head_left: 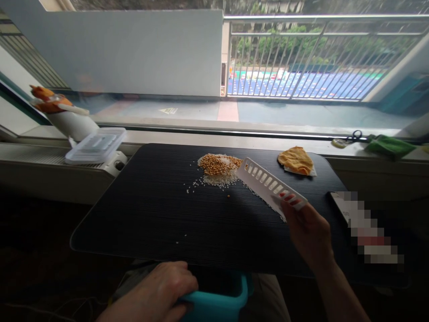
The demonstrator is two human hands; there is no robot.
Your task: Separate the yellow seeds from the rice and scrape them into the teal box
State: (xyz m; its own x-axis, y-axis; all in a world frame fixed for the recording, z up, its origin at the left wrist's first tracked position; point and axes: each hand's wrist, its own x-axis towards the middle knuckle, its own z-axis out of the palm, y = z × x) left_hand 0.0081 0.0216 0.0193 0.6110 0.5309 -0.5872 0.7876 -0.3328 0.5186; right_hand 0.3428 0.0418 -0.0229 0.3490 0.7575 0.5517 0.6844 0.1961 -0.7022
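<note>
My right hand (311,232) grips one end of a flat white plastic strip with a row of slots (268,185). Its far end touches the right side of a heap of yellow beans (217,164) on the dark table. White rice grains (221,180) lie under and around the beans, with more along the strip's lower edge. Below the table's front edge, my left hand (167,286) is closed on the rim of a turquoise plastic bin (217,302). The bin's inside is dark, so its contents cannot be made out.
A folded yellow cloth (295,160) lies at the table's back right. A partly blurred phone-like object (342,208) is at the right edge. Scissors (351,137) and a green cloth (390,146) rest on the sill. A clear plastic lid (97,145) sits on the radiator (83,165), left.
</note>
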